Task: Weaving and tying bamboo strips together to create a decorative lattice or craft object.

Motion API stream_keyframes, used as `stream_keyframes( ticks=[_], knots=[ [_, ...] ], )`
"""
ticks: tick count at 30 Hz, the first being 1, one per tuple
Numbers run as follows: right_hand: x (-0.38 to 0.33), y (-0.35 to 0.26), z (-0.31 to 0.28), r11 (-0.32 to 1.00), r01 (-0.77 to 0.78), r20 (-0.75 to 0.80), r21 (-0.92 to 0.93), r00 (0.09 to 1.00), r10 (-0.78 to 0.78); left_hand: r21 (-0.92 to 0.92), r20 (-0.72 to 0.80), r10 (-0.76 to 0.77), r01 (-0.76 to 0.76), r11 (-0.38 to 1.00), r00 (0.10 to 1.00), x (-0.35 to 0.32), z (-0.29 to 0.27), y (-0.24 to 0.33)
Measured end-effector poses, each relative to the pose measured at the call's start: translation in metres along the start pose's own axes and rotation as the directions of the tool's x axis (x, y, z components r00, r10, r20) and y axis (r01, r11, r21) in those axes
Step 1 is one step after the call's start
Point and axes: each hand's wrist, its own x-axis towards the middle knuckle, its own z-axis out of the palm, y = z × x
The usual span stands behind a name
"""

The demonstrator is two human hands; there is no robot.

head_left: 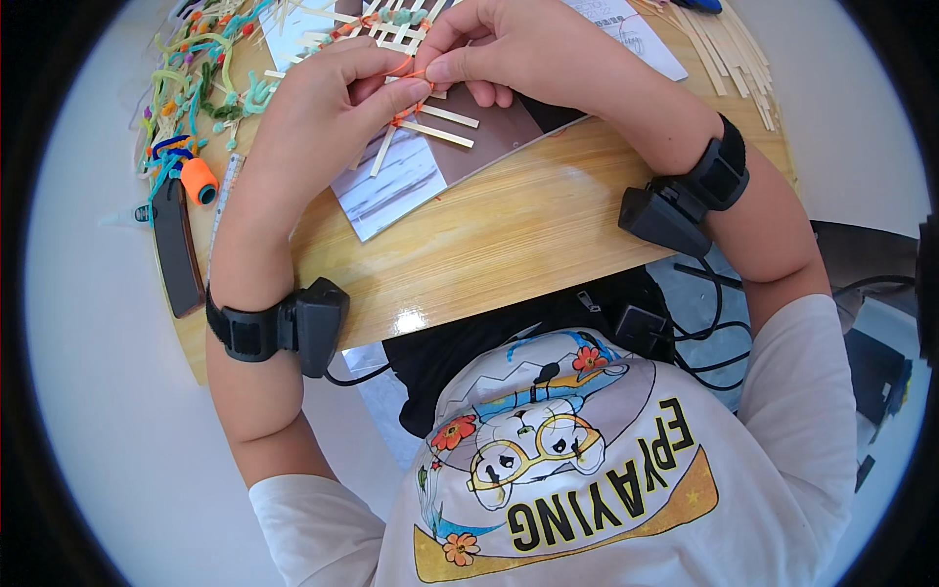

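Pale flat wooden sticks [452, 113] are crossed into a lattice at the top of the view, with orange yarn [403, 117] wound round some of the crossings. My left hand [328, 108] pinches the orange yarn between thumb and fingers at the near edge of the lattice. Close beside it, my right hand [523, 49] is also closed, thumb against finger, on the same yarn. Part of the lattice is hidden behind both hands. Teal and orange fluffy bits [396, 17] are worked in at its far side. Under it lies a glossy printed booklet [406, 191].
Tangled coloured yarn scraps [210, 73] cover the table's far left. Near them are an orange thread spool [200, 182], a dark flat case [176, 249] and a ruler [227, 191]. Loose wooden sticks [729, 54] lie at the far right of the wooden table [469, 259]. Cables run from my armbands.
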Motion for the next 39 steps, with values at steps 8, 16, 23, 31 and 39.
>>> stream_keyframes(
  ticks=[8,16,23,31,39],
  knots=[
    [0.002,0.003,-0.001,0.998,0.0,0.01,0.06,1.0,-0.001,0.008,-0.098,-0.13,0.131,0.991,0.987,-0.002,0.01,0.017],
    [-0.001,-0.004,0.001,1.0,-0.006,-0.009,0.017,1.0,0.006,-0.054,-0.162,-0.234,0.228,0.972,0.959,-0.004,0.015,0.017],
    [-0.001,-0.012,0.005,0.996,-0.053,-0.064,-0.069,0.997,0.049,-0.012,-0.151,-0.246,0.247,0.969,0.957,-0.005,0.015,0.024],
    [-0.001,-0.012,0.004,0.996,-0.066,-0.055,-0.065,0.997,0.063,0.002,-0.17,-0.128,0.13,0.991,0.977,-0.003,0.014,0.013],
    [-0.006,-0.007,-0.004,0.995,-0.011,-0.021,0.103,1.0,0.013,0.072,-0.195,0.002,0.013,0.997,0.981,0.0,0.017,0.006]
  ],
)
